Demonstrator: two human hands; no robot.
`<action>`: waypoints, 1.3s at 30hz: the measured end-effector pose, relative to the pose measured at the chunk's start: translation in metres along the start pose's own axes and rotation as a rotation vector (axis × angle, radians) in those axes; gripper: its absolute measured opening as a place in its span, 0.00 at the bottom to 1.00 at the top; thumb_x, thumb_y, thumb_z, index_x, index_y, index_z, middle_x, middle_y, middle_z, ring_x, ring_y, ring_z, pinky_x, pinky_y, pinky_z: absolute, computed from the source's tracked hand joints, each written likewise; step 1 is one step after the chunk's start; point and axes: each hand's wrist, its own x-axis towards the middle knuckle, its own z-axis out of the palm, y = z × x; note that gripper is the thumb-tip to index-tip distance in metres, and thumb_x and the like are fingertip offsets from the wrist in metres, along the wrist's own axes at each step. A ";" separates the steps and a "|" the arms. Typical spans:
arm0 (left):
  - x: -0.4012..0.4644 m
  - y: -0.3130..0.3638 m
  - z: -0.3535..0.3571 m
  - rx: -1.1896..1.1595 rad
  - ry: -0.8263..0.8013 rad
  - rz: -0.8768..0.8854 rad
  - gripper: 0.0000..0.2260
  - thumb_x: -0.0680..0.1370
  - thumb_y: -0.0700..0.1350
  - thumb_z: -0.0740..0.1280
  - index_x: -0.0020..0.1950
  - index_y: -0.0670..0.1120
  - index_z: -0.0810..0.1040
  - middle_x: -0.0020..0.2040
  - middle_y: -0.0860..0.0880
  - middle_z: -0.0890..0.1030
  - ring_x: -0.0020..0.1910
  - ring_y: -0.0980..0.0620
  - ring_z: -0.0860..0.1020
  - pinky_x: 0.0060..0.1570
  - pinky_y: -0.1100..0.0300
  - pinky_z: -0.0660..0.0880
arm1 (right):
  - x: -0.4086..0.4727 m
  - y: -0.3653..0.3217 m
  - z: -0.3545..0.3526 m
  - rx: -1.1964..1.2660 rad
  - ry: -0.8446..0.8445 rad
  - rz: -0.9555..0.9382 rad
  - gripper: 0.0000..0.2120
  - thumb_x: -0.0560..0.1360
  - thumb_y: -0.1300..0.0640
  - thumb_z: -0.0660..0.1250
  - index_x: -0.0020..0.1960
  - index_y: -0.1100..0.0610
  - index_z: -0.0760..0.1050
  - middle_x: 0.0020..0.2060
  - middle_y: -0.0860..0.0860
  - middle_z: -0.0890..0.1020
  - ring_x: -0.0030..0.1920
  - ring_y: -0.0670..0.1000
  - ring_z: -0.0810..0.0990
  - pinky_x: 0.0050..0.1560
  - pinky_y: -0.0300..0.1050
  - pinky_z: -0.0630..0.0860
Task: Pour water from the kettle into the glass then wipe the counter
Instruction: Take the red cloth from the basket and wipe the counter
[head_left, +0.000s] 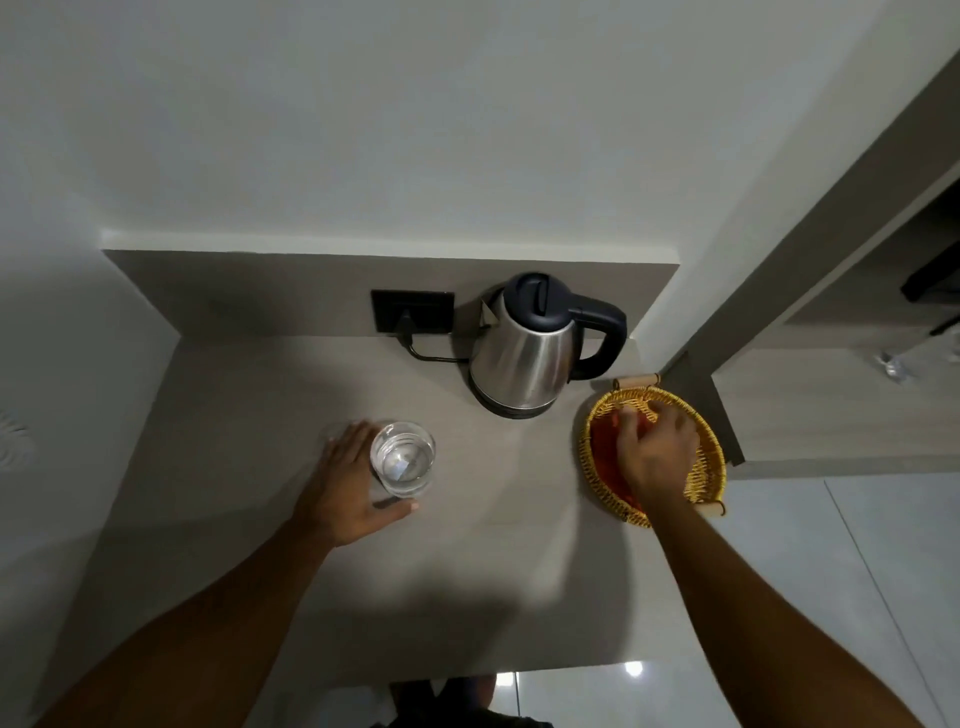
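Observation:
A steel kettle (530, 353) with a black lid and handle stands upright on its base at the back of the counter (260, 415). A clear glass (403, 457) with water in it stands left of centre, and my left hand (353, 483) is wrapped around its left side. My right hand (657, 454) reaches into a yellow woven basket (709, 473) at the counter's right edge, fingers curled on an orange-red cloth (605, 452) lying inside. Whether the cloth is lifted I cannot tell.
A black wall socket (413, 310) with the kettle's cord plugged in sits on the backsplash left of the kettle. A wall corner and a lower shelf (831, 405) lie to the right. Glossy floor tiles show beyond the counter's right and near edges.

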 end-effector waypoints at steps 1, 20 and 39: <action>-0.001 -0.001 0.005 0.056 -0.047 -0.031 0.46 0.66 0.72 0.72 0.78 0.48 0.67 0.74 0.49 0.70 0.75 0.45 0.68 0.74 0.43 0.63 | -0.005 0.009 0.003 -0.107 -0.075 0.012 0.31 0.79 0.35 0.59 0.73 0.54 0.65 0.74 0.62 0.65 0.74 0.67 0.61 0.71 0.69 0.61; -0.007 -0.011 0.025 0.094 -0.071 -0.166 0.57 0.61 0.78 0.67 0.83 0.51 0.56 0.83 0.50 0.60 0.84 0.49 0.51 0.82 0.47 0.47 | -0.036 -0.020 0.013 0.019 0.000 -0.177 0.26 0.81 0.37 0.57 0.74 0.49 0.61 0.66 0.60 0.70 0.61 0.63 0.73 0.58 0.59 0.76; 0.007 0.003 -0.027 -0.479 0.243 -0.265 0.32 0.56 0.54 0.85 0.56 0.69 0.77 0.51 0.71 0.82 0.52 0.71 0.80 0.51 0.79 0.72 | -0.180 -0.034 0.126 -0.337 -0.539 -0.893 0.30 0.80 0.35 0.55 0.78 0.46 0.59 0.78 0.59 0.63 0.75 0.66 0.62 0.70 0.65 0.66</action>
